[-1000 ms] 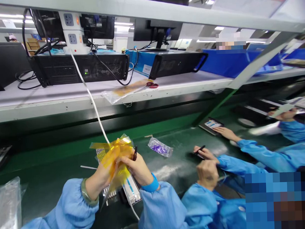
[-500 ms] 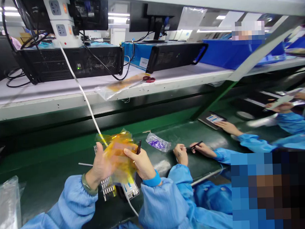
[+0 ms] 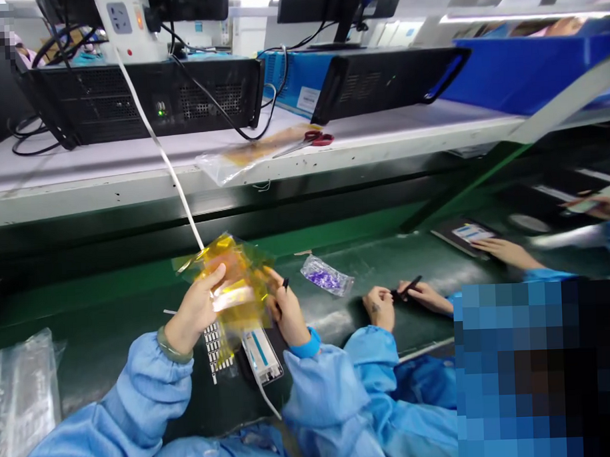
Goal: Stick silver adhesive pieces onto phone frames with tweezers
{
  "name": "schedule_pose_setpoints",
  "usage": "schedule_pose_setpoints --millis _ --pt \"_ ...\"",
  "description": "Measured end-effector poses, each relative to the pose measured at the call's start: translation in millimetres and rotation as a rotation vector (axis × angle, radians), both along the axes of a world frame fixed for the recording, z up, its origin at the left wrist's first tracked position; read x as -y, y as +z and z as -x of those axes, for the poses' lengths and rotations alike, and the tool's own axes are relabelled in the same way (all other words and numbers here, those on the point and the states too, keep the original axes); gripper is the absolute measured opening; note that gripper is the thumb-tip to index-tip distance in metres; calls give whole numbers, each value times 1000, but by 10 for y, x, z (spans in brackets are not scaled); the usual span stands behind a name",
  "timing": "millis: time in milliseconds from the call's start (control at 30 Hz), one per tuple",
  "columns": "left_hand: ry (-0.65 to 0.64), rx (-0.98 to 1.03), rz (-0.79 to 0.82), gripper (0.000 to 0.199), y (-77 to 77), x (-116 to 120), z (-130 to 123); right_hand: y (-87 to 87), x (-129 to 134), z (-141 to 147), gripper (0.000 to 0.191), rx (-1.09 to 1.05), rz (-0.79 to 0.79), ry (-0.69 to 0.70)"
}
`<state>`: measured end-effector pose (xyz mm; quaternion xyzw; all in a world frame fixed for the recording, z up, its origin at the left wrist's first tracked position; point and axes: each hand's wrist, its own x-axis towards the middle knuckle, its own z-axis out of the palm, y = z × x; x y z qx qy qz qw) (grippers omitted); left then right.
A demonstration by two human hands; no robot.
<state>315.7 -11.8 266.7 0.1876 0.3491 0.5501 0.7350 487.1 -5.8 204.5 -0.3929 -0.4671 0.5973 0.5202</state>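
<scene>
Several amber see-through film sheets (image 3: 237,291) are held up over the green bench. My left hand (image 3: 195,309) grips their left side, thumb on top. My right hand (image 3: 288,309) is at their right edge, fingers partly behind the film, with a dark pen-like tool (image 3: 285,283) sticking up from it. Below the film lies a sheet of small white-and-black labels (image 3: 212,352). Beside it, under my right wrist, is a phone-like device (image 3: 263,356) with a blue strip, its upper part covered by the film.
A bag of purple pieces (image 3: 327,276) lies right of my hands. Co-workers' hands (image 3: 380,307) work further right. A clear plastic bag (image 3: 28,405) is at left. Scissors (image 3: 319,139) lie on the shelf (image 3: 158,187), and a white cable (image 3: 176,183) hangs down.
My left thumb has come down onto the film, and my right thumb has left its front face. The view has shifted, so the shelf appears higher.
</scene>
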Motion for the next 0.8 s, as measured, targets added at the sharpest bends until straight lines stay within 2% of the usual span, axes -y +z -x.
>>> schedule_pose_setpoints --millis 67,167,267,333,400,500,567,700,800 --pt "15 14 -2 28 -9 -23 -2 -127 75 102 72 -189 142 157" --pt "109 -96 -61 34 -40 -27 -26 -214 231 280 79 -285 233 304" --pt "254 -353 -202 35 -71 -7 -17 -169 321 352 84 -316 277 386" --pt "258 -431 -266 33 -70 8 30 -95 319 332 84 -349 308 403" --pt "149 -545 -419 32 -47 16 105 -17 286 287 82 -385 344 401" --pt "-136 -834 -801 35 4 4 223 59 233 221 81 -432 397 416" --pt "-290 -965 -977 41 28 -15 275 74 211 183 80 -445 422 414" --pt "-446 -1247 -1267 59 34 -41 282 77 193 113 74 -417 457 342" --pt "-542 -1509 -1423 80 16 -39 232 102 184 96 57 -399 456 285"
